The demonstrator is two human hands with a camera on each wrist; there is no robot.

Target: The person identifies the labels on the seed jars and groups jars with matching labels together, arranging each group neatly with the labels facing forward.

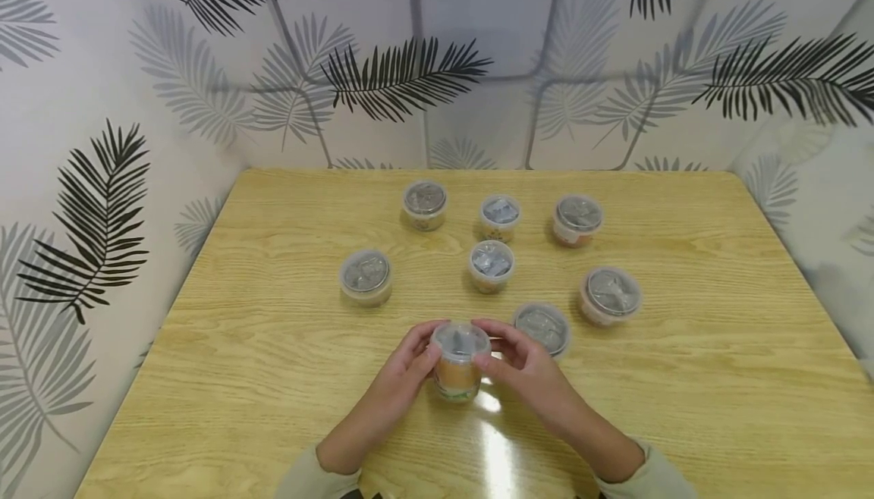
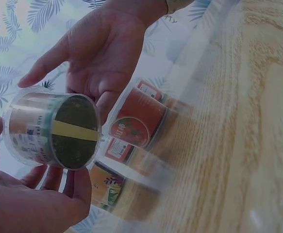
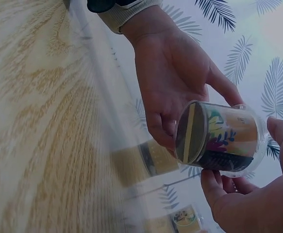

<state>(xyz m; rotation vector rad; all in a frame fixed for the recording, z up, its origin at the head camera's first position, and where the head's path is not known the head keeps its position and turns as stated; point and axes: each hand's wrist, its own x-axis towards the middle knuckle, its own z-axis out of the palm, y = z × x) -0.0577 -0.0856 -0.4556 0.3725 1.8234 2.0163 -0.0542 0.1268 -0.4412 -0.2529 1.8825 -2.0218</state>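
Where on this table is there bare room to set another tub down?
Bare table lies left of the leftmost tub, out to the left edge, and right of the rightmost tub, out to the right edge. The middle is crowded: two small cups stand close together, and another tub sits beside the right hand, which grips a clear cup.

Posture of a two-handed grip

The left hand (image 1: 404, 364) and right hand (image 1: 527, 362) faced each other, both gripping. Thumbs (image 1: 427, 361) lay on the near side; curved fingers (image 1: 422, 331) reached round the far side. Bare forearms (image 1: 358, 427) converged from pale sleeves (image 1: 317, 476).
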